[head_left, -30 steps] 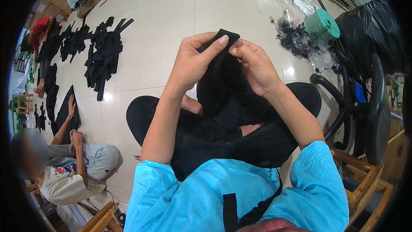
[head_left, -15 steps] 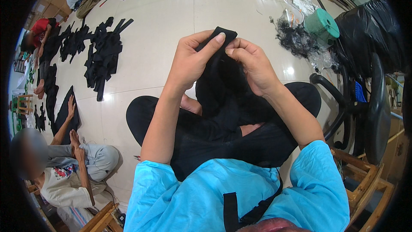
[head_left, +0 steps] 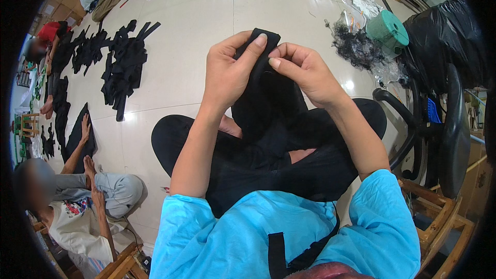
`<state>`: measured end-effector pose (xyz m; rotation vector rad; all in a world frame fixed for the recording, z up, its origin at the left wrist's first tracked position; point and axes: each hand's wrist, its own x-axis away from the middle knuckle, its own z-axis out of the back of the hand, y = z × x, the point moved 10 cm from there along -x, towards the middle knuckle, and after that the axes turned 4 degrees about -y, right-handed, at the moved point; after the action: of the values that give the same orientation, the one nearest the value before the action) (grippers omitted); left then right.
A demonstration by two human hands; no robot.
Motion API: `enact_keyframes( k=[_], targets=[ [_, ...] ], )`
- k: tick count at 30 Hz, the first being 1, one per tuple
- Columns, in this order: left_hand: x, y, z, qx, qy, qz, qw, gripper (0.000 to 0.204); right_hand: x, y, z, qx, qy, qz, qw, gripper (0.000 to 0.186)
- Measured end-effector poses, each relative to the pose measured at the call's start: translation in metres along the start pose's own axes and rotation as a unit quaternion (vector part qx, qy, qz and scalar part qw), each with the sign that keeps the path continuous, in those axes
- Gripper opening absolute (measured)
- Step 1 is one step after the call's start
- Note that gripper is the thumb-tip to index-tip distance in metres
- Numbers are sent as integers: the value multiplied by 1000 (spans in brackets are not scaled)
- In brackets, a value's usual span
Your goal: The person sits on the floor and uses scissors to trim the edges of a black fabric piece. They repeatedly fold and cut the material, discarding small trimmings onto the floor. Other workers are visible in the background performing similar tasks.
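A pale tiled floor [head_left: 191, 5] spreads beyond the fingers [head_left: 255, 46] and to both sides. Far to their right sits a shiny black plastic bag [head_left: 439, 36]. The black cloth [head_left: 268, 90] hangs from the fingers down toward the crossed legs, its folded top end just above them. Well off to their left lies a pile of black strips [head_left: 124, 64]; to their right stands a green spool [head_left: 387, 28]. The left hand [head_left: 226, 67] grips the cloth, thumb in front; the right hand [head_left: 306, 72] pinches its edge between thumb and forefinger, just beside.
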<state>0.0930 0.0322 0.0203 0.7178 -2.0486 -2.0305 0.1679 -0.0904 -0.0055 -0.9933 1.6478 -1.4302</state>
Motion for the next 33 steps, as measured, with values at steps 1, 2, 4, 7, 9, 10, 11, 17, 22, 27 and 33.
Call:
enact_keyframes(
  k=[1,2,4,7,9,10,11,17,22,27,33],
  targets=[
    [0,-2,1,6,7,5,1000,30,0,-3,0,17,-12,4,1000,17],
    [0,-4,3,12,13,11,1000,30,0,-3,0,18,-11,10,1000,18],
    [-2,-7,4,21,14,17,1000,31,0,-1,2,22,-7,22,1000,19],
    [-3,-8,3,27,4,14,1000,32,1,5,-3,3,1,8,1000,20],
    [-2,-6,2,27,4,7,1000,31,1,9,-3,-11,7,-1,1000,20],
    [-2,-8,1,29,-4,10,1000,31,1,11,-3,-18,9,-5,1000,19],
    [-3,-10,1,30,-12,12,999,31,2,11,-4,-26,18,-9,999,18],
    [-3,-10,-3,37,-26,5,999,27,4,13,-7,-72,43,-34,996,13],
    [-2,-8,-5,23,-34,3,999,25,5,14,-8,-85,45,-44,994,12],
    [-3,-10,-6,33,-42,9,999,25,6,14,-5,-89,60,-50,993,11],
    [-2,-8,-7,40,-36,13,998,24,7,16,-2,-100,76,-57,990,10]
  ],
)
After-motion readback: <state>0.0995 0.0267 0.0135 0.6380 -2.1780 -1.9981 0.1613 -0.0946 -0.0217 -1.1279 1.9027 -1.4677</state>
